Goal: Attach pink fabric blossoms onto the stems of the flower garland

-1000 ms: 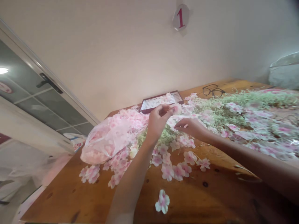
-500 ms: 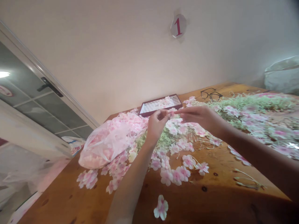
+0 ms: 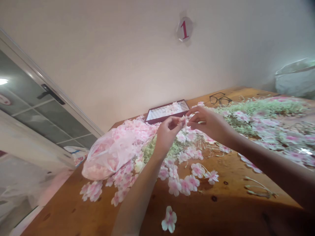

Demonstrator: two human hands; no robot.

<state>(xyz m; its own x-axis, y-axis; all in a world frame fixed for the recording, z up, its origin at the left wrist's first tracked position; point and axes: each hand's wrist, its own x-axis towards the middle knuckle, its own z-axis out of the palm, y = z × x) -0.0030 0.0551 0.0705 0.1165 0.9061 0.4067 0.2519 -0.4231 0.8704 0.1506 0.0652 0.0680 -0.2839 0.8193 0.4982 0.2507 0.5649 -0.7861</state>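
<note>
Over the table, my left hand [image 3: 167,132] pinches a small pink-and-white artificial flower [image 3: 183,121] between thumb and fingertips. Only part of that flower shows past the fingers. My right hand [image 3: 206,122] is held close on its right side, fingers bent and apart from the thumb, their tips close to the petals. Whether they touch it is hard to tell. Below both hands lie pale green artificial stems [image 3: 163,147] and loose pink flowers [image 3: 185,185]. Just behind them is a shallow dark-rimmed tray [image 3: 154,115] with a few flowers in it.
A translucent bag of pink petals [image 3: 105,157] rests on the left of the wooden table [image 3: 197,213]. Eyeglasses [image 3: 220,99] lie near the wall. More green stems [image 3: 268,108] and flowers [image 3: 292,139] spread rightward. A white sack [image 3: 295,78] stands at far right.
My right hand's fingers have gone from stretched out against the flower to bent and spread apart. My left hand still pinches the flower. The view has shifted slightly.
</note>
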